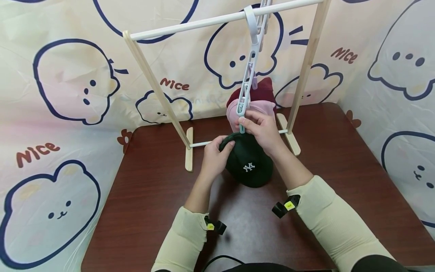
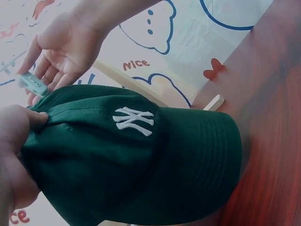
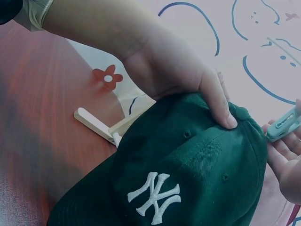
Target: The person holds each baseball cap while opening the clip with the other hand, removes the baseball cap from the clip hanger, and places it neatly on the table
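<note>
A dark green baseball cap [image 1: 249,162] with a white embroidered logo hangs brim down in front of the rack. My left hand [image 1: 215,156] pinches the top of its crown, thumb on the near side. My right hand [image 1: 263,130] holds a pale blue-green clip [image 1: 242,126] between thumb and fingers, at the lower end of a light blue clip hanger [image 1: 247,83]. In the left wrist view the clip [image 2: 34,84] is right at the crown fabric beside the left thumb. Behind the right hand hang a pink cap [image 1: 232,113] and a dark red one [image 1: 266,87].
A wooden rack with a white top rod [image 1: 190,27] carries the hanger by its hook [image 1: 250,22]. The rack's feet [image 1: 189,149] stand on the dark brown table [image 1: 153,211]. A cartoon-printed cloth [image 1: 102,143] surrounds the back and sides. A black cable [image 1: 221,257] lies at the near edge.
</note>
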Demonstrator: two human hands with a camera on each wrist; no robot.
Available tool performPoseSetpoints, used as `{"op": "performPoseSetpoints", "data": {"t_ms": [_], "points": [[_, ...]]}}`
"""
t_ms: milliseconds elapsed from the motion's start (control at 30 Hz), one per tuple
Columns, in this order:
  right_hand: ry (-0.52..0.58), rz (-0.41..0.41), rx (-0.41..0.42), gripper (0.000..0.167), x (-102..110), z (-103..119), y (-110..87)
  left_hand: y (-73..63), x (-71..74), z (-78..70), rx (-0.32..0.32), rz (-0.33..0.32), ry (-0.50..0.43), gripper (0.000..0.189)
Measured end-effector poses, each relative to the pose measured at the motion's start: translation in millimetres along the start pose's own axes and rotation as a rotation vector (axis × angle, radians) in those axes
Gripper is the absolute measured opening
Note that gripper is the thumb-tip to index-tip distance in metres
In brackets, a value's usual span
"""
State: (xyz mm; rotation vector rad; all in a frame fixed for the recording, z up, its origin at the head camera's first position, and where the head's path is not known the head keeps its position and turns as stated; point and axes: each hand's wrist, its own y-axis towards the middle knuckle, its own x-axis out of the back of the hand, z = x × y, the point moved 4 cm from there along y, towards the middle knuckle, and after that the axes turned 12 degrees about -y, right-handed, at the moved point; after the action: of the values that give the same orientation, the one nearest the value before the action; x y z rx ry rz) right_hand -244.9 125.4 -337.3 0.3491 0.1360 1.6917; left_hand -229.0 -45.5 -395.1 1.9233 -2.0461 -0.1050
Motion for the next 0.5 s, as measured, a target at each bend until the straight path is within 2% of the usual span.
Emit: {"op": "performPoseSetpoints", "data": {"t_ms": [233,500], "points": [[-0.035,-0.015,0.046,0.035,-1.6,-2.8,-1.0,-1.2,8.1,8.8,0.037,-0.011,-0.045,0.023],[-0.048,-0.021,0.049,0.032,-2.5,-3.0,-2.9,-4.3,17.9,20.0,0.083,-0.033,-0.065,0.023]]}}
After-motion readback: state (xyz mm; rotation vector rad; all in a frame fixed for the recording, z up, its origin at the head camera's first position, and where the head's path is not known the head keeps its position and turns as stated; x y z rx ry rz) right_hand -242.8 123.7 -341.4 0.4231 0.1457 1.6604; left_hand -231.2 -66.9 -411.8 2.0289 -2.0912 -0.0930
